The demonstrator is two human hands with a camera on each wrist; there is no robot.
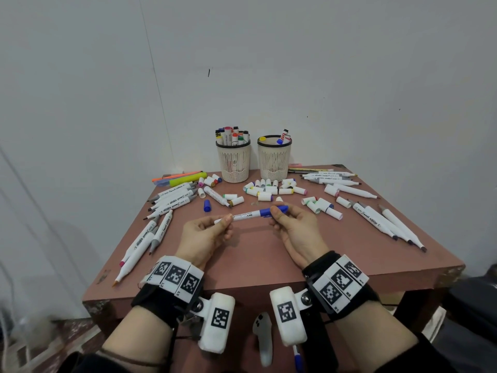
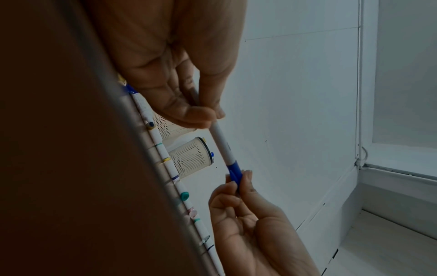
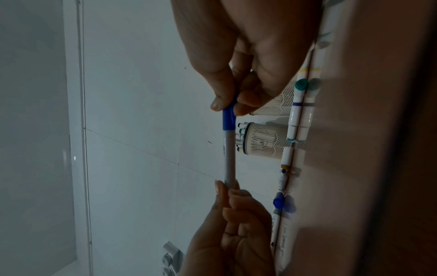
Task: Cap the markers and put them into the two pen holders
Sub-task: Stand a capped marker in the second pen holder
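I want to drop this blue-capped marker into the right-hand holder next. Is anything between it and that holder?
Loose caps lie on the table below the path, but nothing visible blocks the marker held above them from the right holder.

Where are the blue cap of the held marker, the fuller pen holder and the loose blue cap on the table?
blue cap (image 1: 271,210), head view, on its middle, beside the right hand's fingertips.
fuller pen holder (image 1: 233,164), head view, on its slotted front wall.
loose blue cap (image 1: 207,205), head view, on its side.
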